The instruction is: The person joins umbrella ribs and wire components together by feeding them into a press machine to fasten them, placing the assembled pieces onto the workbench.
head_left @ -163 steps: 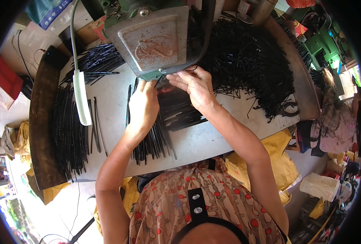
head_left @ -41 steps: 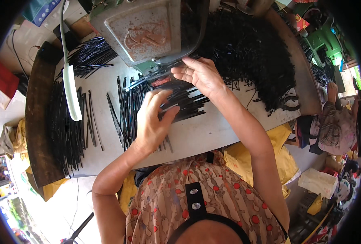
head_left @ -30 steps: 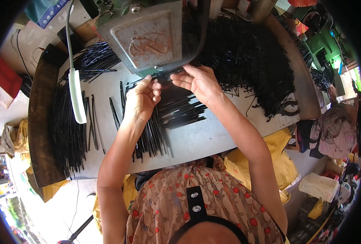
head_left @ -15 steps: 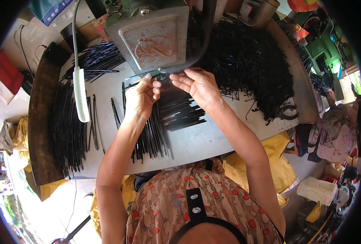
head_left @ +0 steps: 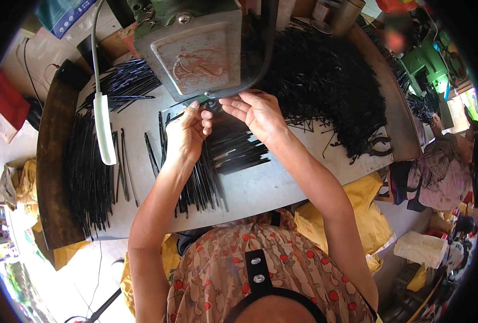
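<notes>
My left hand (head_left: 188, 126) is closed, with thumb and index finger pinched at the base of the green and grey machine (head_left: 198, 59). A thin black rod (head_left: 176, 116) juts out from the left side of that pinch. Beside it, my right hand (head_left: 260, 114) reaches in under the machine's lower edge, its fingers bent and its thumb side raised. Whatever its fingertips hold is hidden or too small to make out. A small round machine part (head_left: 212, 104) shows between the two hands. Under my wrists lie more rods (head_left: 196, 185) in a bundle.
Rods lie along the left of the metal tabletop (head_left: 271, 185), with a dense black heap (head_left: 325, 81) at the right. A white lamp (head_left: 104, 129) hangs at left. Scissors-like handles (head_left: 380, 144) rest near the right edge. Another person's hand (head_left: 436, 125) shows at far right.
The view has shifted slightly, moving the machine a little left and down in the picture. Both hands stay at the machine's base, and the round part between them is more visible.
</notes>
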